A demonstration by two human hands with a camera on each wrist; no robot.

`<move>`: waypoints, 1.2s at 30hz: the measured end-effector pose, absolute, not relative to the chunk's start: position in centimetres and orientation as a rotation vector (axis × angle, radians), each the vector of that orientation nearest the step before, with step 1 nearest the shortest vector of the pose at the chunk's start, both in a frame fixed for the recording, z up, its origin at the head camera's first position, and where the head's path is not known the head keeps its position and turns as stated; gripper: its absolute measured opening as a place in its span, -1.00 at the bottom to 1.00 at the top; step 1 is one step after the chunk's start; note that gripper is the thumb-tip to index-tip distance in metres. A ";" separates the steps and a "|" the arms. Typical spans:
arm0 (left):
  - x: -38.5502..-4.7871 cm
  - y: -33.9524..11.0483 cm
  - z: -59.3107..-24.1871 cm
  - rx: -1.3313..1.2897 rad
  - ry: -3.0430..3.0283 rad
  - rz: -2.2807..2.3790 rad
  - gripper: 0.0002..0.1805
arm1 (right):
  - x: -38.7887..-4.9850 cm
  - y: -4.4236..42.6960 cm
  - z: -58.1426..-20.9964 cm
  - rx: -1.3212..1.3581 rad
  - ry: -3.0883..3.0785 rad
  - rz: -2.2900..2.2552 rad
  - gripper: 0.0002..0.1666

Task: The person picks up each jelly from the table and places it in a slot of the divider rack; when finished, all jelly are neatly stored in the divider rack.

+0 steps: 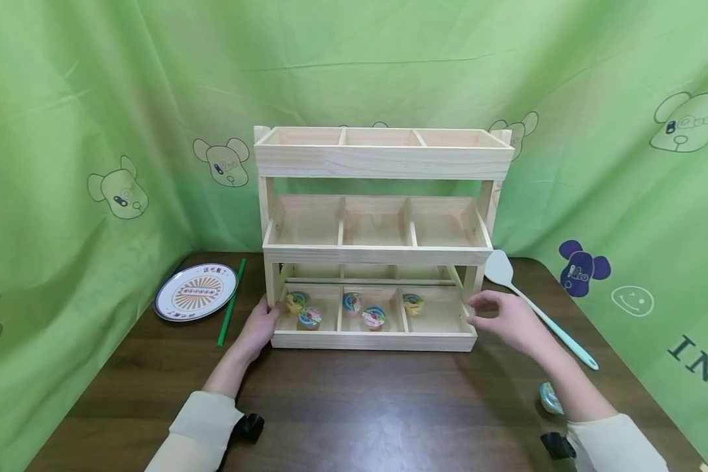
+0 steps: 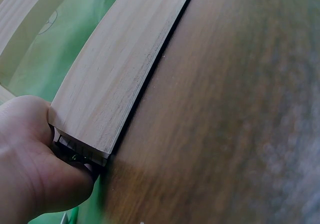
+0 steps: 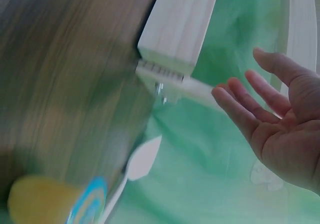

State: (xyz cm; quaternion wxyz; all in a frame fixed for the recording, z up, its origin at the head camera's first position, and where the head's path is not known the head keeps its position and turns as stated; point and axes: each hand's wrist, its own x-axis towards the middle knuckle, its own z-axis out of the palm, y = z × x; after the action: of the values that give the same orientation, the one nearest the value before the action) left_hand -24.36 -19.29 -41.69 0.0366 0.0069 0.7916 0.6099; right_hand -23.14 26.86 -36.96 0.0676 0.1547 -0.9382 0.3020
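Note:
A three-tier wooden shelf [image 1: 377,254] stands on the table, each tier split into three compartments. My left hand [image 1: 263,324] grips the left end of its bottom tier; in the left wrist view, the hand [image 2: 35,159] meets the tier's corner and hides some fingers. Close to the bottom tier's right end is my right hand [image 1: 510,321], its fingers loosely bent and holding nothing in the right wrist view. The bottom tier has two jelly cups [image 1: 309,318] in the left compartment, two jelly cups [image 1: 373,318] in the middle and one jelly cup [image 1: 413,304] in the right.
A round white plate [image 1: 195,292] and a green straw-like stick [image 1: 231,305] lie left of the shelf. On the right rests a pale blue spatula [image 1: 551,321]. Another jelly cup [image 1: 550,398] sits beside my right forearm. Green cloth [image 1: 354,59] hangs behind and on both sides.

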 end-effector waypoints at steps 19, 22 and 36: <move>-26.7 -20.4 -45.8 0.045 2.433 1.903 -0.35 | -19.2 33.4 -38.2 0.459 -2.923 0.771 -0.56; -26.6 -20.3 -45.7 0.050 2.436 1.902 -0.35 | -18.6 34.6 -38.7 0.452 -2.939 0.768 -0.53; -26.7 -20.4 -45.8 0.052 2.441 1.907 -0.37 | -16.2 38.4 -40.5 0.491 -2.978 0.757 -0.44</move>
State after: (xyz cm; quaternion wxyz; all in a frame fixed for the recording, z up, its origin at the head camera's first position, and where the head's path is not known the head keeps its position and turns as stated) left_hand -26.69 -20.37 -45.76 0.0216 0.0168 0.7878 0.6153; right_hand -16.23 38.39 -40.54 0.0147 0.1578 -0.9569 0.2433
